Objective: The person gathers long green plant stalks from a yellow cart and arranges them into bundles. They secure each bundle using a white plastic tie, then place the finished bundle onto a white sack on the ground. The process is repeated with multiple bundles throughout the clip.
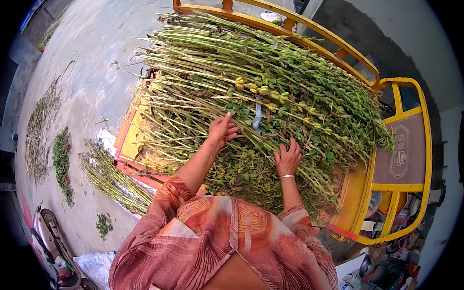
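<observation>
A thick heap of cut green stalks with pods (pixel 315 104), which look like sesame, lies across a yellow cart bed (pixel 350 200). Their bare pale ends point left and the leafy, podded tops point right. My left hand (pixel 223 130) rests on the near side of the heap, fingers apart and slightly bent. To its right, my right hand (pixel 288 159), with a bracelet at the wrist, lies on the stalks with its fingers spread. Between and just beyond the hands, a grey-blue strip (pixel 257 116) lies over the stalks. Neither hand visibly grips anything.
A yellow rail (pixel 292 16) bounds the cart's far side; a yellow frame with a brown panel (pixel 401 148) stands at right. More stalks (pixel 113 176) lie at the left edge, near dried plants (pixel 42 130) on the concrete. A scooter (pixel 60 246) stands lower left.
</observation>
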A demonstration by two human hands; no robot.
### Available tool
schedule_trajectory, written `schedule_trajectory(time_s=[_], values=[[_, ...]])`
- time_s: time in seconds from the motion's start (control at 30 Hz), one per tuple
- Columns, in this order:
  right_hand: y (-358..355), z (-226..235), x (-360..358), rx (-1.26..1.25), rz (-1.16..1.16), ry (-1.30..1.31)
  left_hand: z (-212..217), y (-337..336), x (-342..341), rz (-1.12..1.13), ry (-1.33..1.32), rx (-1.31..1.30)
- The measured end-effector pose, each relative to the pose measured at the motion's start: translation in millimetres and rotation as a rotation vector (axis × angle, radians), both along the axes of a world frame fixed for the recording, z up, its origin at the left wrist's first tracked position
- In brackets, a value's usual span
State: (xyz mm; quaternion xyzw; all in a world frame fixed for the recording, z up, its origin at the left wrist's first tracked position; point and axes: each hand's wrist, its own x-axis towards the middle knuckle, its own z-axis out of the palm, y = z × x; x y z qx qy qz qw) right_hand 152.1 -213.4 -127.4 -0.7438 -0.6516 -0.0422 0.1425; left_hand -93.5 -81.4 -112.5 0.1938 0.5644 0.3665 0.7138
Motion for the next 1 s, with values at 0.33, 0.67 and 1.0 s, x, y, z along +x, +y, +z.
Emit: schedule_trajectory(time_s=[0.33, 0.67, 1.0], values=[[5, 73, 19, 0.060, 0.204, 0.374, 45, -14, -23, 0.125, -0.182, 0.125], [147, 179, 46, 0.348, 0.198, -0.036, 142, 100, 0, 0.172, -0.215, 0.473], [140, 120, 45, 0.500, 0.066, -0.135, 100, 34, -101, 0.468, -0.056, 0.538]])
